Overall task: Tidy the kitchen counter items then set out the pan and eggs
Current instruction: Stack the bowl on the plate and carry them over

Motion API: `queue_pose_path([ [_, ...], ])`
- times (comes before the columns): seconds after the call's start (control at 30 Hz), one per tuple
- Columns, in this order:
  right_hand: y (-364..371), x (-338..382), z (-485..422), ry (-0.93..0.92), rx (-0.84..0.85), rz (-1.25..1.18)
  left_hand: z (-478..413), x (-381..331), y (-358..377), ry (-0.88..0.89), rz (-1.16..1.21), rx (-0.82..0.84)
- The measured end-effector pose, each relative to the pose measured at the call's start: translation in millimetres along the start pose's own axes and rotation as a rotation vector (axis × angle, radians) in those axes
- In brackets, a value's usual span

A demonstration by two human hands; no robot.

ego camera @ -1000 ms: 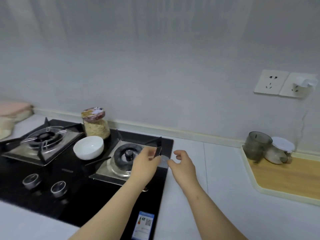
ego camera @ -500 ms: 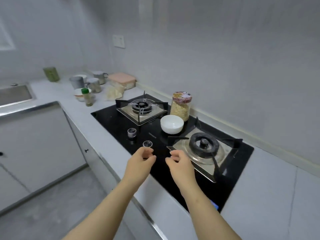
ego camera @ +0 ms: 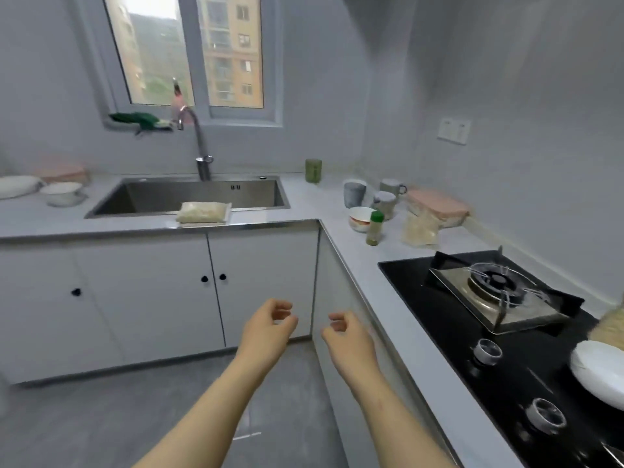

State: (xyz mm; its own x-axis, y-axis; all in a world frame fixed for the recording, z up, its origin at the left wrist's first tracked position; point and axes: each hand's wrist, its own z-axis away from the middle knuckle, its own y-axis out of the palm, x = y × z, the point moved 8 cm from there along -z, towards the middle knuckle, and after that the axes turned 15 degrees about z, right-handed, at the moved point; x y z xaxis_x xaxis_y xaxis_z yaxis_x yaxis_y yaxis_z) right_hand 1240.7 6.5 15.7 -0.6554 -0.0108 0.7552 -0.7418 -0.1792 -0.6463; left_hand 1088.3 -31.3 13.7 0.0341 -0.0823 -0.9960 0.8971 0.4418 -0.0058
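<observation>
My left hand and my right hand hang side by side in front of the white corner cabinets, fingers loosely curled, both holding nothing. On the counter beyond them stand a green-capped spice bottle, a small white bowl, three grey cups, a pink-lidded box and a clear bag of grains. A second grain bag lies on the sink's front edge. A white bowl rests on the black gas hob. No pan or eggs are in view.
A steel sink with a tall tap sits under the window. A green canister stands at the back corner. White dishes and a pink box lie at far left. Grey floor spreads below my arms.
My view has swung left from the hob to the sink corner. Both hands have come away from the hob's front edge and now hover over the floor, still holding nothing.
</observation>
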Motion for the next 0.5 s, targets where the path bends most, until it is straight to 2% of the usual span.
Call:
queue_pose_path([
  [0.23, 118, 114, -75, -0.074, 0.113, -0.024, -97, -19, -141, 0.016, -0.008, -0.15],
  [0.5, 230, 192, -120, -0.151, 0.312, -0.048, -154, -4, -257, -0.035, 0.035, -0.318],
])
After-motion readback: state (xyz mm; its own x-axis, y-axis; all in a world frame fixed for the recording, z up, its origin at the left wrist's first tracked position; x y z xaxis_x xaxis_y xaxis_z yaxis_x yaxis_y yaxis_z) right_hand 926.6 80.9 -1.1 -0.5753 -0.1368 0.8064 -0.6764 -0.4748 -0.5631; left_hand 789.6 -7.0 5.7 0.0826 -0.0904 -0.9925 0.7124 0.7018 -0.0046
